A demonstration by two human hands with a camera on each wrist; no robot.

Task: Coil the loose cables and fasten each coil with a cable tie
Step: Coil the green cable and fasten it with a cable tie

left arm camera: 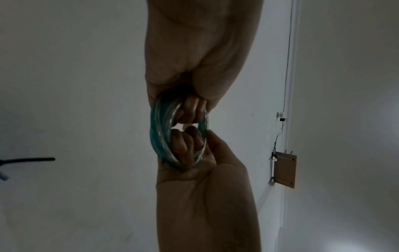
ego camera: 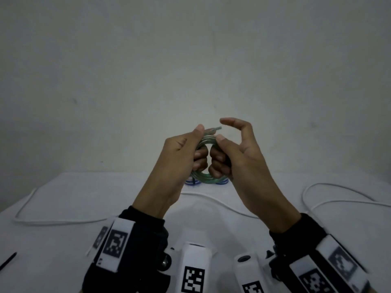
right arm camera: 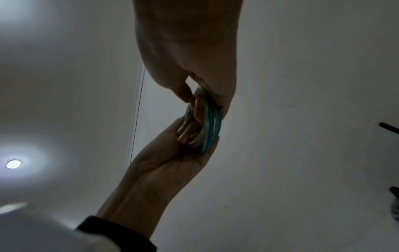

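A coil of translucent green cable (ego camera: 203,177) is held up above the table by both hands. My left hand (ego camera: 187,150) grips its left side, thumb on top and fingers curled through the ring. My right hand (ego camera: 225,154) grips the right side, thumb on the top strands and lower fingers curled through; its index finger (ego camera: 231,121) is raised off the coil. The cable's loose end (ego camera: 218,128) pokes out at the top. In the wrist views the coil (left arm camera: 158,136) (right arm camera: 213,126) shows edge-on between the two hands. No tie shows on it.
A loose white cable (ego camera: 211,197) snakes across the white table (ego camera: 63,187), looping at the right. Two blue-and-white coils (ego camera: 191,182) lie behind the hands. A black cable tie (ego camera: 8,261) lies at the front left. A wall stands behind.
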